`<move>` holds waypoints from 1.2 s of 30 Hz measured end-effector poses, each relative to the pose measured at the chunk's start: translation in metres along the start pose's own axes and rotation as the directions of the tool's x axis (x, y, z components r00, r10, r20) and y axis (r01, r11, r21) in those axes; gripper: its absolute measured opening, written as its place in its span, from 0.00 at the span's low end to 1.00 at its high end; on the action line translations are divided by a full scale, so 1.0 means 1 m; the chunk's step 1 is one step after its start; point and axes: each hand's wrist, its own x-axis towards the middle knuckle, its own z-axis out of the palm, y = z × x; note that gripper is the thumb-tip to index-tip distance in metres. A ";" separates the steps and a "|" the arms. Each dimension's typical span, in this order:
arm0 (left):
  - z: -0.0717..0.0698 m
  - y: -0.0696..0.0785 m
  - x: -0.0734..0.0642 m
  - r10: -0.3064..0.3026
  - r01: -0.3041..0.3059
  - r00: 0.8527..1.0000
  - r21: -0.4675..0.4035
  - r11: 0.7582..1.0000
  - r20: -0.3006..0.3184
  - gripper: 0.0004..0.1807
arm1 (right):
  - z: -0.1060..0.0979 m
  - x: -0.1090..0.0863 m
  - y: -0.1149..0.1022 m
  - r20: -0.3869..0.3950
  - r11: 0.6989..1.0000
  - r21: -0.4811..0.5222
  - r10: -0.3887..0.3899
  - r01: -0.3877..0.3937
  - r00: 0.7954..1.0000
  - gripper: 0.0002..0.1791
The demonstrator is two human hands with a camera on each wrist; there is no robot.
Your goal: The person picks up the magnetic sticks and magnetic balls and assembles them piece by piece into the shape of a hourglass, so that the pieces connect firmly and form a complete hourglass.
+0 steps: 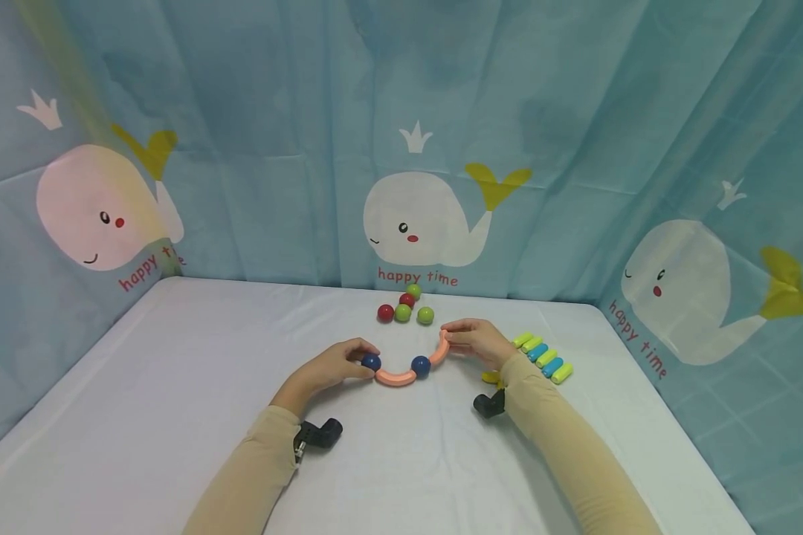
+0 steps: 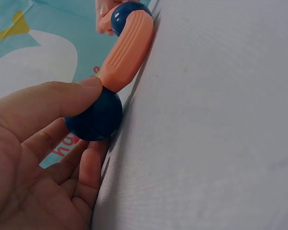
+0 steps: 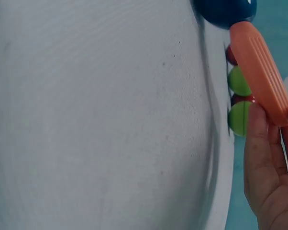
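Currently a chain [image 1: 395,380] of two blue balls and two orange curved pieces curved across the middle of the white table [image 1: 140,386]. The left hand [image 1: 334,364] pinched the blue ball [image 1: 371,362] at the chain's left end between thumb and fingers, while the right hand [image 1: 479,339] pinched the free tip of the orange piece [image 1: 439,349] at the other end; whether that tip touched the table was hard to tell. Just beyond sat red balls [image 1: 385,313] and green balls [image 1: 425,315] in a loose cluster. Beside the right wrist lay a row of lime and blue sticks [image 1: 546,359], with a yellow piece [image 1: 491,377] partly hidden by the sleeve [image 1: 542,409]. Behind the table hung a blue whale-print curtain [image 1: 254,148]
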 end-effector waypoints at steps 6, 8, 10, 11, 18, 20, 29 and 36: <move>0.000 0.000 0.002 0.004 -0.004 1.000 -0.005 1.000 0.000 0.21 | 0.004 0.001 -0.001 -0.058 1.000 0.016 0.020 -0.019 0.998 0.22; -0.001 0.000 0.002 0.005 -0.005 1.000 -0.006 1.000 -0.001 0.21 | 0.008 0.000 0.000 -0.105 0.996 0.079 0.047 -0.039 0.993 0.21; -0.001 0.001 0.002 0.003 -0.003 1.000 -0.005 1.000 -0.001 0.21 | 0.012 -0.003 0.002 -0.151 0.987 0.153 0.076 -0.052 0.986 0.21; -0.001 0.001 0.002 0.001 -0.001 1.000 -0.003 1.000 -0.003 0.22 | 0.015 -0.004 0.003 -0.165 0.979 0.197 0.090 -0.057 0.982 0.22; 0.002 0.002 0.001 -0.016 0.016 1.000 0.002 1.000 -0.001 0.21 | 0.031 -0.018 0.006 -0.167 0.944 0.309 0.174 -0.117 0.970 0.26; 0.002 0.002 0.001 -0.022 0.022 1.000 0.006 1.000 -0.001 0.21 | 0.034 -0.020 0.008 -0.162 0.943 0.310 0.173 -0.117 0.971 0.27; 0.002 0.001 0.000 -0.028 0.029 0.999 0.010 1.000 -0.018 0.23 | 0.040 -0.024 0.014 -0.180 0.938 0.334 0.159 -0.092 0.971 0.25; 0.001 0.002 0.000 -0.031 0.031 0.999 0.010 0.999 -0.037 0.21 | 0.042 -0.028 0.017 -0.178 0.939 0.335 0.148 -0.082 0.973 0.25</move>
